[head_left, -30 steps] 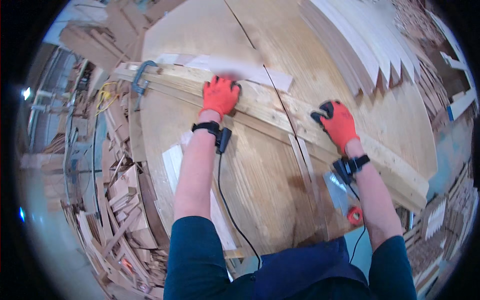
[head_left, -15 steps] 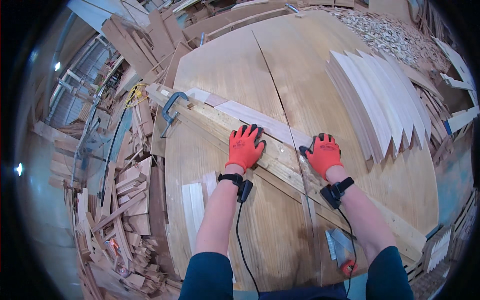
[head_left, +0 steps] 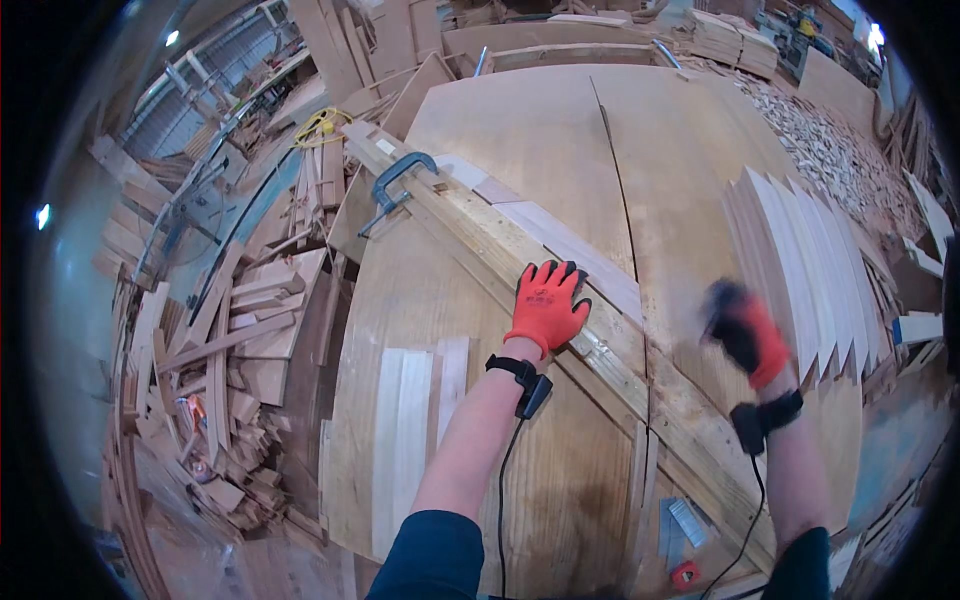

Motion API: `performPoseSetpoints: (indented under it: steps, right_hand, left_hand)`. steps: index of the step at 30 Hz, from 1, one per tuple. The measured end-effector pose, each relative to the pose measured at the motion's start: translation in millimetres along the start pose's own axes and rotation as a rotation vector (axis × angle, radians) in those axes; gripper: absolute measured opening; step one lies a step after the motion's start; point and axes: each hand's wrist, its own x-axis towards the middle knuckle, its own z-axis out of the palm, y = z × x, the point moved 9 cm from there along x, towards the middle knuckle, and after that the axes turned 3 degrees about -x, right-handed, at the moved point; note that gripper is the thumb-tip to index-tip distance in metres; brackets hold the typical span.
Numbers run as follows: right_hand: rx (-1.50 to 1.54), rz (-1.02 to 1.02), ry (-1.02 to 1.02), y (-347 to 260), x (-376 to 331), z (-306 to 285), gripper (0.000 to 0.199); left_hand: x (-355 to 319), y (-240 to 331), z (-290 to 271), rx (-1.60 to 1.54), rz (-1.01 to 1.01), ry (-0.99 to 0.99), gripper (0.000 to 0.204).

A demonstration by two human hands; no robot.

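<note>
My left hand [head_left: 548,308], in a red glove with black fingertips, lies flat on a long wooden beam [head_left: 460,230], fingers stretched toward a pale board [head_left: 575,250] along the beam's far side. A blue C-clamp [head_left: 400,182] grips the beam near its far left end. My right hand [head_left: 748,335], gloved alike, is off the board and over the table to the right of the beam. Motion smears its fingers, so I cannot tell whether it holds anything. It is nearest a stack of pale boards with pointed ends [head_left: 808,270].
Several pale strips [head_left: 405,410] lie on the wooden tabletop [head_left: 530,110] left of my forearm. A silver ribbed piece [head_left: 686,522] and a red tape measure [head_left: 685,574] lie at the near edge. Offcuts [head_left: 240,400] heap up on the left. Cables [head_left: 503,500] hang from my wristbands.
My right hand has lifted away from the pale board and moved right, toward the pointed boards. My left hand stays on the beam. The whole view has shifted.
</note>
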Motion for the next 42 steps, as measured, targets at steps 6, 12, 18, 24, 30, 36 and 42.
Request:
performPoseSetpoints:
  steps: [6, 12, 18, 24, 30, 36, 42]
  right_hand:
    - [-0.249, 0.126, 0.36, 23.3, 65.1, -13.8, 0.046]
    - [-1.258, 0.12, 0.126, 82.2, 113.7, 88.1, 0.064]
    - [-1.396, 0.158, -0.055, 71.3, 121.3, 104.5, 0.068]
    - [-1.445, 0.234, -0.007, 69.5, 98.4, 74.1, 0.071]
    - [-1.419, 0.231, 0.004, 44.8, 73.8, 63.5, 0.069]
    - [-1.292, 0.066, 0.344, -48.6, -22.9, -21.5, 0.052]
    - [-1.42, 0.236, 0.896, -84.0, -143.5, -173.0, 0.05]
  left_hand:
    - [3.9, 0.9, -6.1, -0.067, -0.018, 0.072, 0.054]
    - [-5.2, 3.8, -12.7, -0.128, -0.025, 0.266, 0.055]
    - [-13.9, 6.4, -16.3, -0.136, -0.032, 0.322, 0.049]
    - [-17.2, 8.0, -13.4, -0.139, -0.028, 0.257, 0.047]
    - [-48.6, -6.6, -29.7, -0.548, -0.057, 0.204, 0.06]
    - [-169.3, -88.2, -86.3, -0.034, -0.501, 0.12, 0.088]
    - [-293.9, -108.2, -84.9, 0.033, -0.947, -0.152, 0.113]
